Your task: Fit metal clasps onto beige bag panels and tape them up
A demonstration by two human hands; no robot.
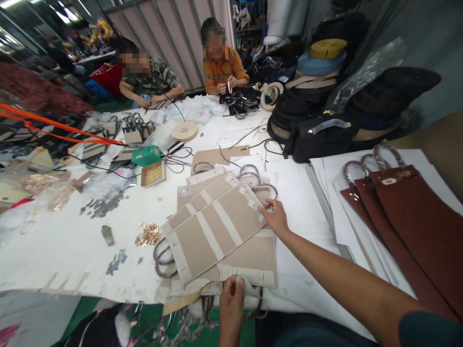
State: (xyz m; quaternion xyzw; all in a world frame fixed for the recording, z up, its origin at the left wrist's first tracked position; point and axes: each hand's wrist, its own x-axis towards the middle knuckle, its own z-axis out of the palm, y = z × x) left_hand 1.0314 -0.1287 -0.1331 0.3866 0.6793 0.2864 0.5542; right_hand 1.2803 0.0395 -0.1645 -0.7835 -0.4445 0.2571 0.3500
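Observation:
A beige bag panel (217, 226) lies face down and slantwise on a loose pile of similar panels (249, 260). Two pale strips run across its back, and small tape pieces (251, 203) sit near its upper right end. At that end my right hand (277, 218) grips the panel's edge between thumb and fingers. My left hand (232, 303) is closed at the table's front edge, pinching a thin pale tape strip (249, 288). Brown wrapped handles (164, 258) stick out around the pile.
Brown bag panels with handles (408, 217) lie on white sheets at right. Left of the pile are gold metal fittings (148, 234), a small box (153, 174) and a green box (146, 155). A tape roll (184, 130) lies farther back. Two people work across the table.

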